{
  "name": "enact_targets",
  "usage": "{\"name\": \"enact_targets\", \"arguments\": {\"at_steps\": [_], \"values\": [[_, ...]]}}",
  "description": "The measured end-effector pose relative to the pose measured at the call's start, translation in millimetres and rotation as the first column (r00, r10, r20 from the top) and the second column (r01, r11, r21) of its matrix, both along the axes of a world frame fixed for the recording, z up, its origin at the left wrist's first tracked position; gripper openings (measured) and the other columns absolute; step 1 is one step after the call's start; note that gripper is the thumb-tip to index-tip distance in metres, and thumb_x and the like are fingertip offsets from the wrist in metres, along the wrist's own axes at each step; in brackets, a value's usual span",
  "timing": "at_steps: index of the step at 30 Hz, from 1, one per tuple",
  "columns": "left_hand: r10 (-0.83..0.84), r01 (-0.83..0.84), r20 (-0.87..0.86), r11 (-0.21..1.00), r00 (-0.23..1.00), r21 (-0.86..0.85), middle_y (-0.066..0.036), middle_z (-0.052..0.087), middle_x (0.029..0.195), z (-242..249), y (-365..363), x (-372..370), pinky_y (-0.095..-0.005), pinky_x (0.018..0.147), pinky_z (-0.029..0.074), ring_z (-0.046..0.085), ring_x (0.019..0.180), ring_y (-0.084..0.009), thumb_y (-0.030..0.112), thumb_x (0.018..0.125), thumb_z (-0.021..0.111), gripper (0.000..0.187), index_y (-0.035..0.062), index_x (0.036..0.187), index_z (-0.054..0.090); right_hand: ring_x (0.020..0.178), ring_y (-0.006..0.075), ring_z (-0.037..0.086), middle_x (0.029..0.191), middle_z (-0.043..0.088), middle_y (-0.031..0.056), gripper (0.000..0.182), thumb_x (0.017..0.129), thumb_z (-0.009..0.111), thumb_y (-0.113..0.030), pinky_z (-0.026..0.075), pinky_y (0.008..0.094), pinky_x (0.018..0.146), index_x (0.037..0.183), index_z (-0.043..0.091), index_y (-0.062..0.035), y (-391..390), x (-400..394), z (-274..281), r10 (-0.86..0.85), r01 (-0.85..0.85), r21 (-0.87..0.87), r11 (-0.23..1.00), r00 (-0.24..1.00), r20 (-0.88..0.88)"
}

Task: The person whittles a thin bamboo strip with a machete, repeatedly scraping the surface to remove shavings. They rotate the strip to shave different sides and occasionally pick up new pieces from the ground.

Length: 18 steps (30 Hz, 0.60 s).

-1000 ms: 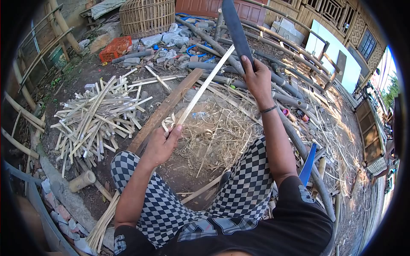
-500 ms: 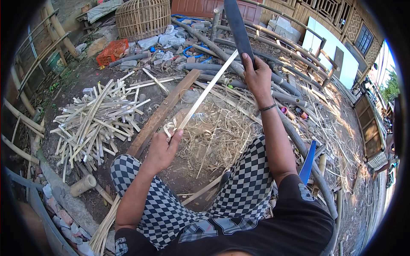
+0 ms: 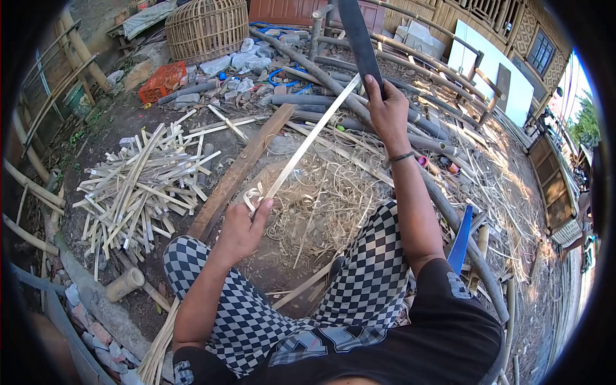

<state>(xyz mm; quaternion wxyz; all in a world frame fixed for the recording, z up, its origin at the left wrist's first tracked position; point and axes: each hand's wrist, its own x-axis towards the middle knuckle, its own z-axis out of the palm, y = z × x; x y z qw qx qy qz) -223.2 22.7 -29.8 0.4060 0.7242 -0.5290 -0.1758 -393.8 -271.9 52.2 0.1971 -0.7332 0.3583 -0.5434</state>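
Note:
My left hand (image 3: 242,232) is closed around the lower end of a long pale bamboo strip (image 3: 314,133), with thin curled shavings (image 3: 253,194) at its fingers. The strip slants up and right, its far end close beside my right hand (image 3: 389,115). That hand is wrapped round the lower part of a broad dark blade (image 3: 361,42), which points upward; its handle is hidden in the fingers. Below the strip, a heap of curly shavings (image 3: 327,208) covers the ground between my knees.
A brown plank (image 3: 247,163) leans near my left knee. Cut strips (image 3: 144,183) lie piled at the left, beyond a bamboo piece (image 3: 125,284). A blue saw-like blade (image 3: 461,240) stands by my right arm. Farther off are an orange crate (image 3: 162,82), a woven cage (image 3: 206,29) and poles (image 3: 436,131).
The view has shifted slightly, so the ground and piles sit a little further left. Both hands keep their grips, and the dark blade has barely moved.

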Motion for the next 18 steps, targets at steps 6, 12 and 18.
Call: {"name": "enact_targets", "arguments": {"at_steps": [6, 12, 18], "values": [[0.001, 0.000, 0.010, 0.996, 1.000, -0.090, -0.005, 0.049, 0.056, -10, -1, 2, -0.0376, 0.052, 0.037, 0.045, 0.052, -0.0156, 0.032, 0.102, 0.050, 0.039, 0.0018, 0.078, 0.055, 0.056, 0.0164, 0.051, 0.060, 0.058, 0.0137, 0.041, 0.096, 0.063, -0.039, 0.044, 0.0340, 0.056, 0.091, 0.069, 0.0015, -3, 1, -4, 0.014, -0.013, -0.025, 1.000, 1.000, 0.007], [0.027, -0.027, -0.017, 1.000, 1.000, -0.013, -0.020, 0.058, 0.063, -1, 0, 4, -0.0457, 0.061, 0.044, 0.057, 0.059, -0.0365, 0.031, 0.102, 0.051, 0.039, -0.0035, 0.088, 0.061, 0.052, 0.0179, 0.053, 0.060, 0.060, 0.0140, 0.042, 0.096, 0.063, -0.040, 0.043, 0.0356, 0.053, 0.091, 0.069, 0.0014, 20, 6, -5, 0.071, -0.080, -0.052, 0.995, 0.986, -0.149], [0.033, -0.033, -0.006, 0.999, 0.999, -0.025, -0.020, 0.057, 0.062, -1, 1, 5, -0.0450, 0.059, 0.043, 0.057, 0.059, -0.0350, 0.031, 0.101, 0.051, 0.039, -0.0035, 0.086, 0.062, 0.053, 0.0166, 0.053, 0.060, 0.060, 0.0128, 0.041, 0.096, 0.062, -0.040, 0.043, 0.0350, 0.053, 0.092, 0.069, 0.0004, 19, 12, -9, 0.123, -0.133, -0.055, 0.990, 0.981, -0.147]]}}
